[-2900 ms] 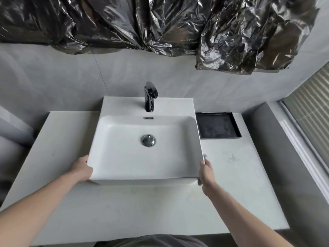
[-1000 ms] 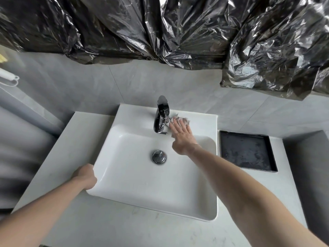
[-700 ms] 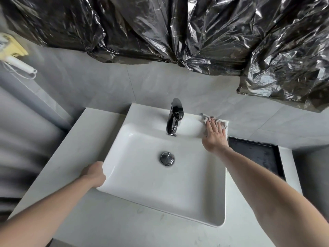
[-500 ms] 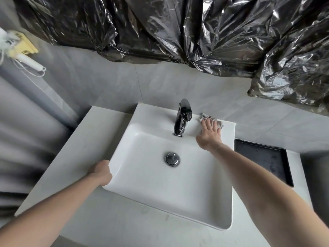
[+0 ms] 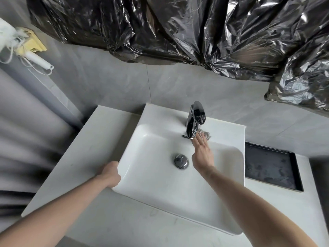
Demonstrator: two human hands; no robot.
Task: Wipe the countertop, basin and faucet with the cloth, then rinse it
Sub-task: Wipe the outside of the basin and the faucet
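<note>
A white rectangular basin (image 5: 160,198) sits on a pale countertop (image 5: 99,132), with a chrome faucet (image 5: 194,120) on its back ledge and a chrome drain plug (image 5: 180,160) in the bowl. My right hand (image 5: 202,152) reaches over the bowl and presses a small grey cloth (image 5: 205,134) with straight fingers onto the ledge, right beside the faucet's base. Most of the cloth is hidden under my fingers. My left hand (image 5: 109,172) grips the basin's front-left corner.
A black square tray (image 5: 270,166) is set into the countertop right of the basin. Crumpled black plastic sheeting (image 5: 178,32) hangs on the grey wall above. A white and yellow object with cords (image 5: 26,45) hangs at the upper left.
My right hand slid the cloth left along the back ledge, from near the right corner up against the faucet's base. My left hand stayed on the basin's corner. The view shifted.
</note>
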